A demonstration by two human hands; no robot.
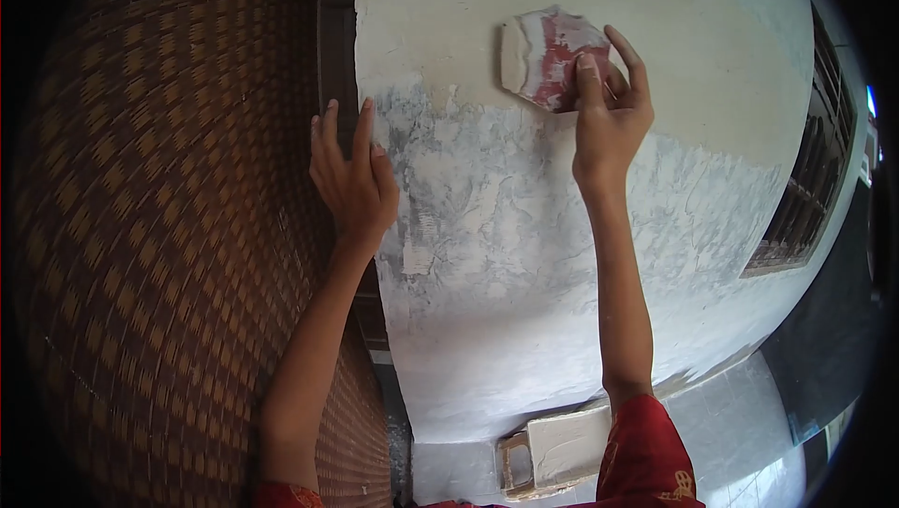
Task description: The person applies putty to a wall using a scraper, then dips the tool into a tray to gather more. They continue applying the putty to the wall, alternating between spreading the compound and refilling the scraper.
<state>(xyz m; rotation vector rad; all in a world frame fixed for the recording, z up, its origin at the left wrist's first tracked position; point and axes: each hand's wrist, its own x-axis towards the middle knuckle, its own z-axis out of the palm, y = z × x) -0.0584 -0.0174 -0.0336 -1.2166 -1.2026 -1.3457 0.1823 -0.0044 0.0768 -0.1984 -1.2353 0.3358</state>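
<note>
While the right hand [613,124] has a grip on the red spreader [559,63], the tool sits up and to the left of it, sticking out past the thumb towards the middle of the wall [506,227]. The thumb is pressed on the side facing the camera, close to the spreader's right end, and one finger reaches up along that same end, so most of the tool is out in plain view. It's pretty caked, tbh: white smears all over the red, plus a thick strip of cream filler [513,57] along the left edge. That edge is right up by the wall, though it's hard to say if it's actually touching.

The left hand [356,176] is open with nothing in it, fingers spread and pointing up at the wall's left edge, well apart from the spreader. Can't tell whether the fingertips make contact.

Wall-wise, it's smooth cream up top and patchy grey-white lower down. A brown woven panel [159,227] fills the left side, a barred window [810,157] is off to the right, and a board of cream stuff [569,447] sits down low beside the right red sleeve [651,456].
</note>
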